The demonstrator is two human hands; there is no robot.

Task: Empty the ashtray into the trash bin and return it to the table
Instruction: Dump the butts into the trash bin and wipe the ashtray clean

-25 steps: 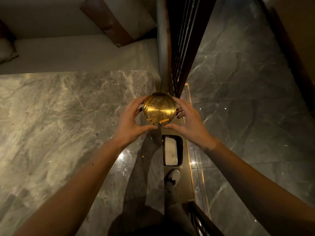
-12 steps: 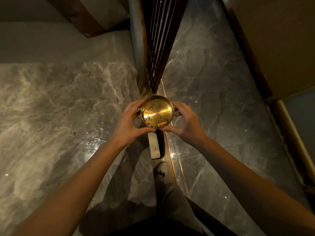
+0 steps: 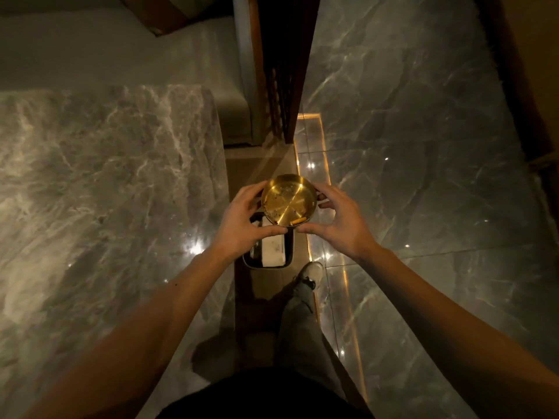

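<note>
I hold a round golden ashtray (image 3: 289, 204) level in front of me, with ash specks and one cigarette butt (image 3: 298, 221) lying near its front rim. My left hand (image 3: 239, 220) grips its left side and my right hand (image 3: 341, 220) grips its right side. Directly below the ashtray, on the floor beside the table, stands a small dark trash bin (image 3: 290, 252) with something white inside; my hands and the ashtray hide its far half.
A large grey marble table (image 3: 106, 192) fills the left. A light sofa (image 3: 121, 55) lies behind it, and a dark slatted partition (image 3: 284, 71) rises in the middle. Glossy marble floor (image 3: 423, 146) with a lit strip spreads right. My foot (image 3: 310, 273) is beside the bin.
The view has shifted as I moved; the ashtray, still held in both hands, now hangs right over the trash bin, and the bin shows more fully beneath it.
</note>
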